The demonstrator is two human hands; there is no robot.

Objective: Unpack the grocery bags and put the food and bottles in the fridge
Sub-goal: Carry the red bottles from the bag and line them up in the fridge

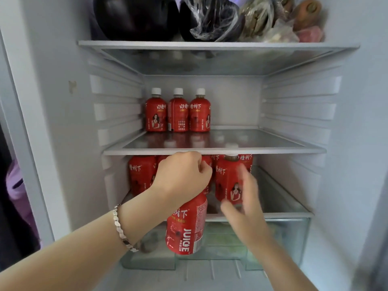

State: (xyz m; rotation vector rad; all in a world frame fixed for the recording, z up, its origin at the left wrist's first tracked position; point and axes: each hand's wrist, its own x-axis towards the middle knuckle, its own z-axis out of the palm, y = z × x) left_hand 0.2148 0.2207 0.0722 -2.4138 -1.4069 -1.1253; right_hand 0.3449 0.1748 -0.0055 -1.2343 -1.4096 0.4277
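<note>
My left hand (184, 175) grips the top of a red juice bottle (186, 225), which hangs upright in front of the lower fridge shelf (283, 214). My right hand (241, 198) is blurred, its fingers spread and holding nothing, just in front of another red juice bottle (227, 177) standing on that shelf. Several more red bottles (140, 175) stand behind on the same shelf. On the middle glass shelf (252, 151), three red bottles with white caps (178, 111) line up at the back left.
The top shelf (210, 46) carries dark aubergines (134, 15), a plastic-wrapped bag (212, 19) and other packed food (304, 19). A clear crisper drawer (294, 238) sits under the lower shelf. The fridge's white side walls stand left and right.
</note>
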